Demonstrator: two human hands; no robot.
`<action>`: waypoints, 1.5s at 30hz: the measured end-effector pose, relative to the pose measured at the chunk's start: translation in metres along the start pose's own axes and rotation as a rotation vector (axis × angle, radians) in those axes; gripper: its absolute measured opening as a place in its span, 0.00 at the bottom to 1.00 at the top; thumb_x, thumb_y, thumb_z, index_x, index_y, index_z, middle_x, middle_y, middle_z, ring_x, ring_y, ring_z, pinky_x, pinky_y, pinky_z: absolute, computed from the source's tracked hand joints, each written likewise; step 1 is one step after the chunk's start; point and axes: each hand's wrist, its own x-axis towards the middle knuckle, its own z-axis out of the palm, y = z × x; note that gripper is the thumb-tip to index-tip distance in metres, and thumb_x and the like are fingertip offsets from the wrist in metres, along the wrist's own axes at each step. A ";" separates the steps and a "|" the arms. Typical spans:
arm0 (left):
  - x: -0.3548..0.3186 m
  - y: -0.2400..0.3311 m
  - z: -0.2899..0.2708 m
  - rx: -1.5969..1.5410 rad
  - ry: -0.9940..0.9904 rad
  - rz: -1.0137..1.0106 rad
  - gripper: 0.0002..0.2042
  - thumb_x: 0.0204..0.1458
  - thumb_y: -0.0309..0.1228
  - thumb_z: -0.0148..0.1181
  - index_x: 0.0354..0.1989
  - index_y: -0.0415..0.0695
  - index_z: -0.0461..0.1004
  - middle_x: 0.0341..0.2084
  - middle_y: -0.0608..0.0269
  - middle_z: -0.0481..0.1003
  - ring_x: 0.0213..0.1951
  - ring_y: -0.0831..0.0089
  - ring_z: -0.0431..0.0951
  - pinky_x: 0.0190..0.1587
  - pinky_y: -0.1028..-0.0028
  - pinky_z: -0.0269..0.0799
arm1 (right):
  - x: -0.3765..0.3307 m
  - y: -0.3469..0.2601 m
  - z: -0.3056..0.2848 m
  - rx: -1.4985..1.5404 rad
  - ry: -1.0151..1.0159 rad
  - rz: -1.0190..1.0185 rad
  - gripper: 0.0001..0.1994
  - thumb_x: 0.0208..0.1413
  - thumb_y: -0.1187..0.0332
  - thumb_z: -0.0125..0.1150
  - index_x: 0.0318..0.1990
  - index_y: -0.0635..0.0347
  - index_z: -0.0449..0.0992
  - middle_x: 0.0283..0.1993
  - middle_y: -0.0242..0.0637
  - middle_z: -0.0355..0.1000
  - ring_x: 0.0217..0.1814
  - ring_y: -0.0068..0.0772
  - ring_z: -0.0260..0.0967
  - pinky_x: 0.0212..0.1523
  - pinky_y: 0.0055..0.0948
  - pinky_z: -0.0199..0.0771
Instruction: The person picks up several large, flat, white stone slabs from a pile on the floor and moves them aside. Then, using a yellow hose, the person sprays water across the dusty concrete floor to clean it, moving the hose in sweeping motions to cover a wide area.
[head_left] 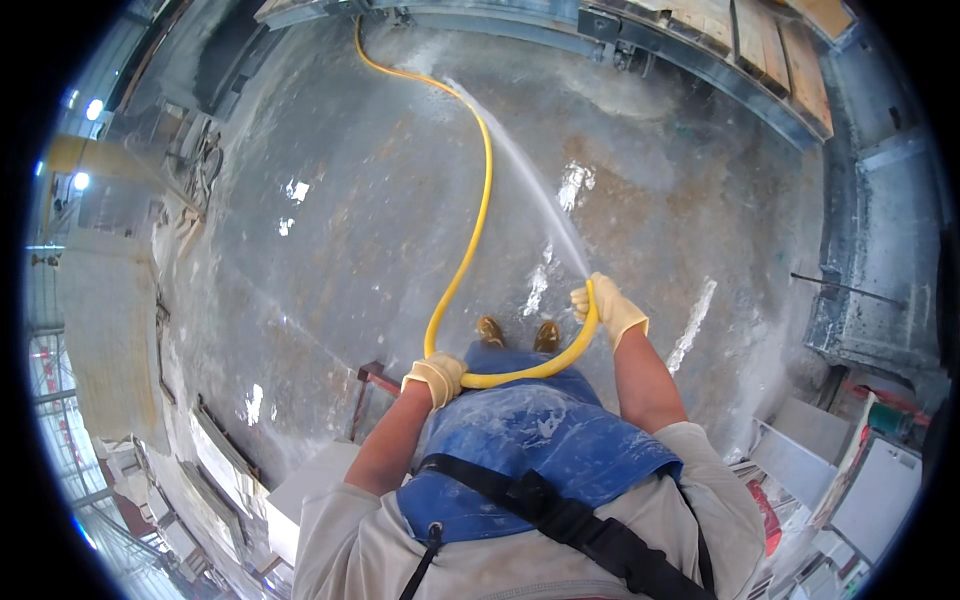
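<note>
A yellow hose (487,180) runs from the far machine base across the wet floor to my waist, then curves in front of my blue apron. My gloved left hand (436,379) is closed around the hose at my left hip. Farther forward on the right, my gloved right hand (610,306) grips the hose near its end. From that end a white water jet (535,185) shoots forward and to the left, striking the floor near the far machine. Both gloves are pale cream.
Wet concrete floor (350,200) with shiny puddles surrounds my boots (546,337). A long machine base with wooden boards (760,45) borders the far right. Slabs (215,450) lean at the left, and a reddish metal stand (378,378) is beside my left arm. Grey panels (800,440) stand at the right.
</note>
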 end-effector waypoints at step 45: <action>0.077 0.003 -0.039 0.139 -0.099 0.268 0.22 0.61 0.51 0.53 0.47 0.46 0.82 0.43 0.45 0.81 0.49 0.49 0.81 0.50 0.55 0.75 | 0.000 0.157 -0.116 0.876 0.445 -0.056 0.28 0.69 0.50 0.37 0.42 0.69 0.75 0.40 0.51 0.82 0.28 0.48 0.79 0.32 0.47 0.85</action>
